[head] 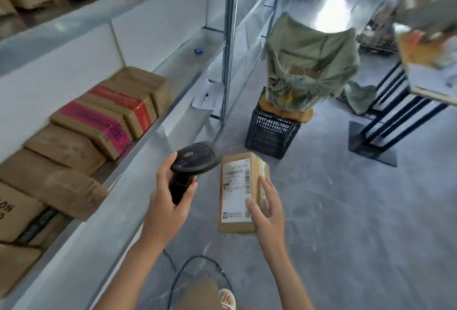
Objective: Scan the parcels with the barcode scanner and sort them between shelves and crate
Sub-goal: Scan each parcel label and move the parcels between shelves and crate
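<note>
Nearest the camera, a black cable loops over the grey floor between the two forearms, beside a foot in a light shoe. Above it, the right hand grasps a cardboard parcel along its right side, thumb pressed on the lower right corner of the white shipping label; the label faces up with its barcode toward the far end. The left hand is wrapped tightly around the handle of the black barcode scanner, whose head sits just beside the parcel's upper left corner. To the left, a metal shelf carries a row of cardboard boxes along its front edge, two of them bearing pink and red tape. A small blue object lies at the far end of the shelf, and a sheet of paper with a pen rests near the upright post. Beyond the parcel, a black plastic crate stands on the floor holding a green sack with parcels inside. A black-legged table stands at the right.
</note>
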A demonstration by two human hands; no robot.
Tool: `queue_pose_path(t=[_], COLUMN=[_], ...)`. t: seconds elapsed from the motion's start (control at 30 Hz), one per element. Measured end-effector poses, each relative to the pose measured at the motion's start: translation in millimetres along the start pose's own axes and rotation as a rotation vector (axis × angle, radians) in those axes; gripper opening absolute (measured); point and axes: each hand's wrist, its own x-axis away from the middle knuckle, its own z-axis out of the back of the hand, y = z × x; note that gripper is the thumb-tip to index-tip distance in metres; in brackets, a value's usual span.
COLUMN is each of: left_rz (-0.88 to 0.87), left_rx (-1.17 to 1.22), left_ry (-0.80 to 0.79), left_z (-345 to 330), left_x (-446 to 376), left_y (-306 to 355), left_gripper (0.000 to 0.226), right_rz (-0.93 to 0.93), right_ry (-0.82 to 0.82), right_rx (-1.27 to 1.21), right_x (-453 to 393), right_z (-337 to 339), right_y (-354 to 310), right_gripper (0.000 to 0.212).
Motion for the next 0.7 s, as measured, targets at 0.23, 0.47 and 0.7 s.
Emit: queue_pose_path(t=[0.23, 0.47, 0.7], left_rz=[-0.067, -0.111, -0.167], left_rx=[0.061, 0.056, -0.038], left_ry=[-0.079, -0.1, -0.166], left_z=[-37, -43, -53], left_x=[-75, -158, -255], left_y=[-8, -21, -35], left_gripper=[0.071, 0.07, 0.063], right_rz=[-0.053, -0.053, -0.044], right_ry=[0.124, 0.179, 0.225], right_rx=[0.005, -0.007, -0.023], right_x=[-56, -126, -185], right_z=[19, 2, -3], right_y=[4, -11, -22], right_gripper=[0.063, 0.059, 0.052])
